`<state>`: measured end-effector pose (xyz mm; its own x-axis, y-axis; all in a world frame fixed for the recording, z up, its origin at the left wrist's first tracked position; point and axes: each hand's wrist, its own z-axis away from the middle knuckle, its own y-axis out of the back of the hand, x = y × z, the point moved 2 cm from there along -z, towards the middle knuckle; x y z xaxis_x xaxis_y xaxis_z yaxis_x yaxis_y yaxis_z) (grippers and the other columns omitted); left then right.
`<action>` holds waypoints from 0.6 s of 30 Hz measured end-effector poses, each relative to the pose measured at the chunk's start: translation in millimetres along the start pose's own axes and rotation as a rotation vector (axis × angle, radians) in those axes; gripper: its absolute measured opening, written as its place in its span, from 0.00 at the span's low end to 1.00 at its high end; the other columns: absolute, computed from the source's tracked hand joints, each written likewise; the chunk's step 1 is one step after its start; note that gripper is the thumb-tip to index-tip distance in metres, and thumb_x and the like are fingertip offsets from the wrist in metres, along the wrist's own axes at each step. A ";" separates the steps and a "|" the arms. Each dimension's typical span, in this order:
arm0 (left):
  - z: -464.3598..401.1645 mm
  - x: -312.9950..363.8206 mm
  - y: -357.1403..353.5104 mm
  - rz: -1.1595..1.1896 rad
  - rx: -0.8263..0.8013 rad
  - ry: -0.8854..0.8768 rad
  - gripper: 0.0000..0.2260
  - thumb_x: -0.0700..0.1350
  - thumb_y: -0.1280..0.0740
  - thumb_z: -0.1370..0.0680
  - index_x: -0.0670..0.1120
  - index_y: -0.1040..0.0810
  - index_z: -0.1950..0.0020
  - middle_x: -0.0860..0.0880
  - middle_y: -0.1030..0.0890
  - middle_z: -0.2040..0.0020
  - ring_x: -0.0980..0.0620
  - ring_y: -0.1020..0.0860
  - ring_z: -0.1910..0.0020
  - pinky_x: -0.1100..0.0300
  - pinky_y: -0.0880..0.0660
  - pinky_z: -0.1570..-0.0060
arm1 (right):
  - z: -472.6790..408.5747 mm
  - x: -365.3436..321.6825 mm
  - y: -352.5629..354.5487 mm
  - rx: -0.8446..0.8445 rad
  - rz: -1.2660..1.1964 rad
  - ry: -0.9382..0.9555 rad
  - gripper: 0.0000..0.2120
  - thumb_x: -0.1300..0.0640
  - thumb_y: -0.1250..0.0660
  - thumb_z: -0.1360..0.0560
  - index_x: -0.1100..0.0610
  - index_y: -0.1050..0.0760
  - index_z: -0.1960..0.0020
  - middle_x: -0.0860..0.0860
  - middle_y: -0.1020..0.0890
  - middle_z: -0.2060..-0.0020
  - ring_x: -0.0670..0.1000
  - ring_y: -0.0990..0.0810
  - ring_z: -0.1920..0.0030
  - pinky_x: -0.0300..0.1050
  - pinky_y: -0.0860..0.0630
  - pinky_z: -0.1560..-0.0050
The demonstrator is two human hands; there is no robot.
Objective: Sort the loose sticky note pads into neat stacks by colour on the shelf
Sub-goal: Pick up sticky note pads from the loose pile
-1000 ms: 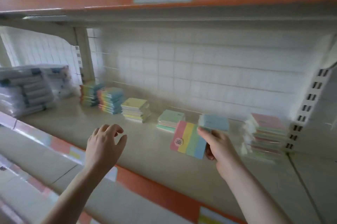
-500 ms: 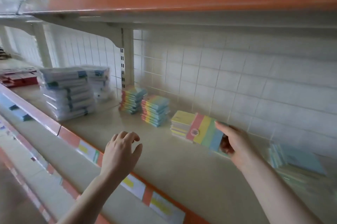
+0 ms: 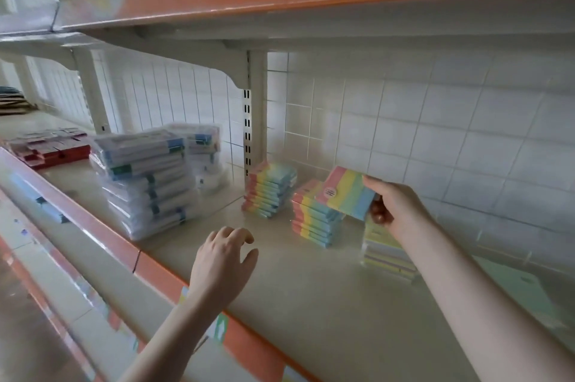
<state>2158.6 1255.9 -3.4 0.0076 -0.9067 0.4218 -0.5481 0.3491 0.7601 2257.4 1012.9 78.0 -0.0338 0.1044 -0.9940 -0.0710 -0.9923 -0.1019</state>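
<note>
While a rainbow-striped pad [image 3: 347, 193] is pinched by the right hand [image 3: 396, 206] — thumb on its top face, the other fingers curled beneath its blue edge — it is held tilted in the air, just above and slightly right of the nearer striped stack [image 3: 314, 216]. The placing step is judged to be in hand: a loose pad is being brought to the pile that matches it. A second striped stack [image 3: 269, 192] stands left of the nearer striped stack and closer to the tiled wall, and a pale yellow stack [image 3: 385, 252] stands right of it, partly hidden by the right forearm. The left hand [image 3: 222, 266] is held over the shelf [image 3: 326, 304] in front of the nearer striped stack, its fingers loosely curled and apart, with nothing gripped.

For the next move, the pad would need to be levelled, its stripes turned to run the same way as those below, and its corners set square on the top pad — then released without the column being nudged. The left hand could be used to steady the stack.
</note>
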 end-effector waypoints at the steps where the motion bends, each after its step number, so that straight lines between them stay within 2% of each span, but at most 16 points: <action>1: -6.5 -6.2 -1.4 0.009 -0.006 -0.005 0.09 0.49 0.32 0.25 0.49 0.21 0.47 0.51 0.21 0.48 0.47 0.25 0.45 0.56 0.30 0.47 | -6.0 1.6 -8.3 0.014 0.016 0.000 0.10 0.59 0.33 0.25 0.59 0.27 0.64 0.53 0.32 0.73 0.48 0.37 0.76 0.32 0.44 0.81; 7: -38.5 -35.0 -12.1 0.056 -0.076 -0.057 0.10 0.51 0.34 0.24 0.51 0.22 0.45 0.53 0.23 0.46 0.50 0.27 0.43 0.58 0.31 0.45 | -41.9 9.6 -41.5 0.115 0.107 -0.006 0.09 0.59 0.31 0.26 0.60 0.26 0.64 0.54 0.31 0.73 0.48 0.36 0.76 0.33 0.42 0.83; 11: -46.8 -42.5 -21.4 0.097 -0.130 -0.092 0.10 0.51 0.36 0.23 0.52 0.23 0.43 0.54 0.24 0.45 0.52 0.28 0.42 0.60 0.31 0.44 | -58.5 17.4 -53.6 0.162 0.211 0.004 0.11 0.59 0.31 0.26 0.59 0.28 0.65 0.53 0.31 0.74 0.45 0.36 0.80 0.31 0.43 0.83; 14: -49.3 -44.2 -28.9 0.119 -0.191 -0.097 0.10 0.51 0.37 0.22 0.54 0.24 0.42 0.55 0.25 0.44 0.52 0.28 0.41 0.61 0.32 0.44 | -66.6 20.0 -57.8 0.199 0.305 0.016 0.14 0.58 0.30 0.26 0.59 0.30 0.67 0.54 0.30 0.75 0.47 0.34 0.82 0.31 0.43 0.83; 16: -50.8 -45.2 -33.2 0.140 -0.225 -0.098 0.10 0.51 0.37 0.23 0.54 0.24 0.42 0.55 0.25 0.44 0.53 0.28 0.42 0.62 0.32 0.45 | -72.1 22.6 -57.8 0.236 0.377 0.046 0.16 0.56 0.29 0.28 0.59 0.30 0.70 0.54 0.29 0.77 0.50 0.32 0.79 0.35 0.38 0.79; 18: -51.8 -46.2 -36.1 0.156 -0.234 -0.109 0.10 0.51 0.37 0.23 0.54 0.24 0.43 0.55 0.24 0.44 0.52 0.27 0.43 0.62 0.32 0.45 | -76.7 25.0 -57.6 0.271 0.478 0.083 0.16 0.55 0.28 0.29 0.59 0.28 0.71 0.53 0.26 0.77 0.52 0.28 0.74 0.40 0.33 0.70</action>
<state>2221.4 1297.4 -24.7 -0.1586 -0.8535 0.4964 -0.3277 0.5198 0.7889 2337.1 1067.5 55.8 -0.0472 -0.3697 -0.9280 -0.3212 -0.8740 0.3645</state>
